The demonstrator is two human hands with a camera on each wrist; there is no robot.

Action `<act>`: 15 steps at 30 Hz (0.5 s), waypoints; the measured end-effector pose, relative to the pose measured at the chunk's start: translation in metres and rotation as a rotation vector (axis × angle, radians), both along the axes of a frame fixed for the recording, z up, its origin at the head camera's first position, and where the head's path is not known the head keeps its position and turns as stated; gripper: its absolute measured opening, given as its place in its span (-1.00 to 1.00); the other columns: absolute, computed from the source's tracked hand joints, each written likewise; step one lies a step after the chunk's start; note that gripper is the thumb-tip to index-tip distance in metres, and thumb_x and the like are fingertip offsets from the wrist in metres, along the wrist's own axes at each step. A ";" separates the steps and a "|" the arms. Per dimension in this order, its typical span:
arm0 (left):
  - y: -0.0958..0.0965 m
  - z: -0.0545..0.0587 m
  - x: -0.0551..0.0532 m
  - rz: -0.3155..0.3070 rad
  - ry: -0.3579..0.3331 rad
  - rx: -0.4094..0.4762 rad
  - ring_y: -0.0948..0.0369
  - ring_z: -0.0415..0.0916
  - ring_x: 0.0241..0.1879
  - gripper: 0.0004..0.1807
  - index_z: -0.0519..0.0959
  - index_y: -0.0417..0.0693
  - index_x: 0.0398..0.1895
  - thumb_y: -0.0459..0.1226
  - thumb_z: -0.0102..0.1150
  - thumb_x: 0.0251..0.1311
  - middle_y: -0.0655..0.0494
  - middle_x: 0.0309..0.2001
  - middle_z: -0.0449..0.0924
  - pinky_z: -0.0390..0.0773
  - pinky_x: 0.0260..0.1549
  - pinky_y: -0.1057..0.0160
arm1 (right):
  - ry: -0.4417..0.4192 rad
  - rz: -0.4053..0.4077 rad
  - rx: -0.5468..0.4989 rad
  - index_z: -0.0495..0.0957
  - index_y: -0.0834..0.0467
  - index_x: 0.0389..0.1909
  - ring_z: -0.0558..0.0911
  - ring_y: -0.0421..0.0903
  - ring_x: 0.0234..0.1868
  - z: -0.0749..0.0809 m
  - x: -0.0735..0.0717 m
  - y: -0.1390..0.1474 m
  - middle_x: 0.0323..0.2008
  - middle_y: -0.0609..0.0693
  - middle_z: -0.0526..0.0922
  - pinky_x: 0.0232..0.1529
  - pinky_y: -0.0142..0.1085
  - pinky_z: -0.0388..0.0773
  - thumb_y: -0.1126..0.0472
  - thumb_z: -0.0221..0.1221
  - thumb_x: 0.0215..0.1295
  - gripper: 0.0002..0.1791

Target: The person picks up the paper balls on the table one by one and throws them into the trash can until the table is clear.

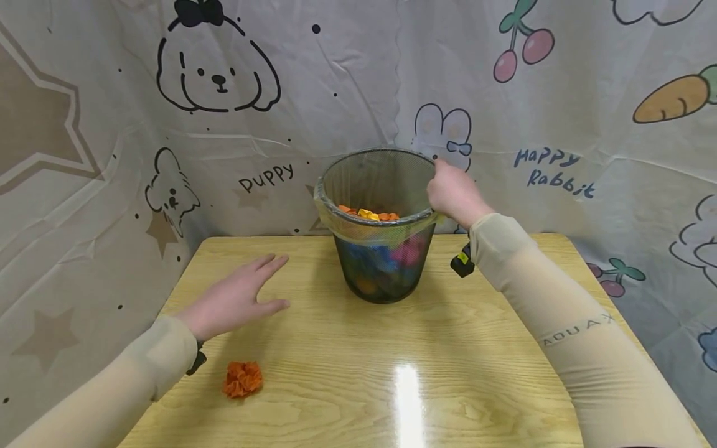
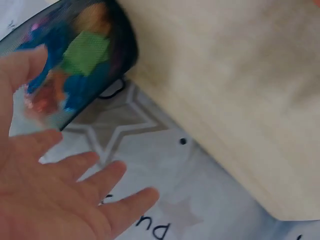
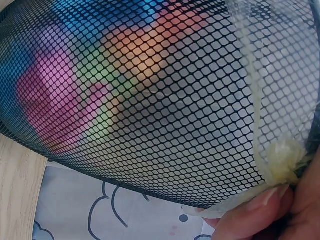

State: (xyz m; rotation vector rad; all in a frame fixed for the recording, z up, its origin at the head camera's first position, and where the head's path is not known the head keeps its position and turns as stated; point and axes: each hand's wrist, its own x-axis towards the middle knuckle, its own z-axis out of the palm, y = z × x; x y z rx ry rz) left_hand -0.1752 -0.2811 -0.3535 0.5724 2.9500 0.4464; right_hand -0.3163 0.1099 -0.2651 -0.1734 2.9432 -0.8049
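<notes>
A black mesh wastebasket (image 1: 386, 274), lined with a thin yellowish bag (image 1: 330, 214), stands toward the back of the table. Crumpled paper in orange, yellow, blue and pink fills its lower part. My right hand (image 1: 456, 191) grips the basket's right rim; in the right wrist view its fingers (image 3: 250, 215) are curled at the rim beside a knot of the bag (image 3: 286, 155). My left hand (image 1: 238, 298) hovers over the table left of the basket, fingers spread, holding nothing. A crumpled orange paper ball (image 1: 243, 379) lies on the table below the left wrist.
The light wood table (image 1: 336, 367) ends close behind the basket. A pale cloth backdrop (image 1: 347, 81) with cartoon prints hangs behind it and along both sides. Dark wrist devices, such as the right one (image 1: 462, 261), sit at both cuffs.
</notes>
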 end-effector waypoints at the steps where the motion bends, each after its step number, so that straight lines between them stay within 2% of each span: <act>1: -0.001 -0.003 0.003 -0.009 -0.017 0.000 -0.28 0.13 0.47 0.05 0.09 0.08 0.66 0.38 0.12 0.25 -0.26 0.57 0.06 0.22 0.35 -0.32 | -0.003 -0.001 -0.002 -0.24 0.26 0.65 0.16 -0.17 -0.69 0.000 0.000 0.000 0.53 0.33 0.16 -0.52 -0.20 0.41 0.33 -0.36 0.49 -0.28; 7: -0.006 -0.016 0.013 -0.060 -0.100 0.000 -0.25 0.21 0.44 0.02 0.23 0.07 0.60 0.34 0.26 0.18 -0.25 0.53 0.15 0.29 0.32 -0.28 | -0.004 0.002 -0.006 -0.24 0.26 0.65 0.14 -0.18 -0.70 0.000 -0.001 0.001 0.53 0.33 0.16 -0.55 -0.22 0.38 0.33 -0.36 0.50 -0.28; 11: -0.008 -0.021 0.019 -0.059 -0.189 0.010 -0.19 0.29 0.40 0.00 0.27 0.13 0.57 0.30 0.34 0.13 -0.18 0.53 0.17 0.38 0.26 -0.25 | -0.002 0.004 -0.006 -0.24 0.26 0.65 0.16 -0.17 -0.69 0.000 0.000 0.001 0.55 0.32 0.13 -0.53 -0.21 0.40 0.33 -0.36 0.50 -0.28; 15: -0.010 -0.030 0.028 -0.058 -0.244 0.019 -0.06 0.45 0.26 -0.08 0.37 0.18 0.48 0.24 0.44 0.07 -0.10 0.45 0.25 0.51 0.14 -0.14 | 0.000 0.008 -0.006 -0.26 0.25 0.65 0.24 -0.12 -0.64 0.001 0.000 0.000 0.58 0.29 0.05 -0.42 -0.14 0.47 0.33 -0.35 0.50 -0.28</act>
